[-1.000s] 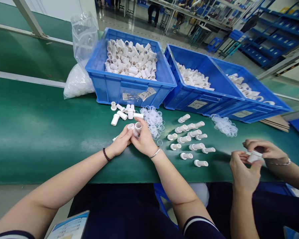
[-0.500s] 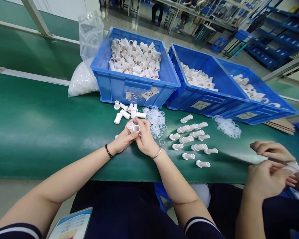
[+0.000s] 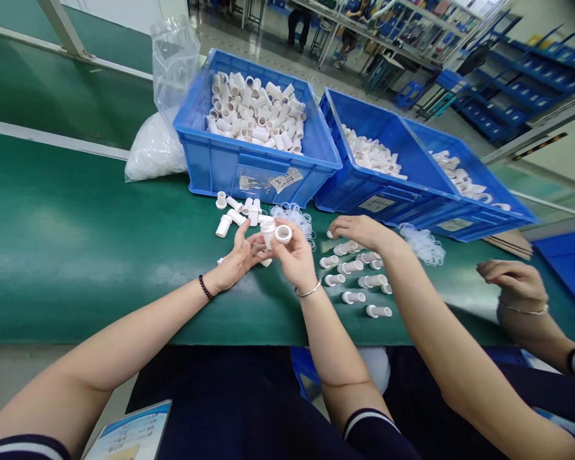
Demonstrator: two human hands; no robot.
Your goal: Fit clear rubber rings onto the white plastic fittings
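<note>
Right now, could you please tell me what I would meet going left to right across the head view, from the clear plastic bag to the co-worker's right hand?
Clear plastic bag, left hand, right hand, spaced-out white tubes, right-hand pile of clear rings, co-worker's right hand.

I can't read any text from here. Labels (image 3: 287,181) on the blue boxes (image 3: 208,156) between twelve and three o'clock, and the badge (image 3: 130,433) at seven, show marks too blurred for me.
</note>
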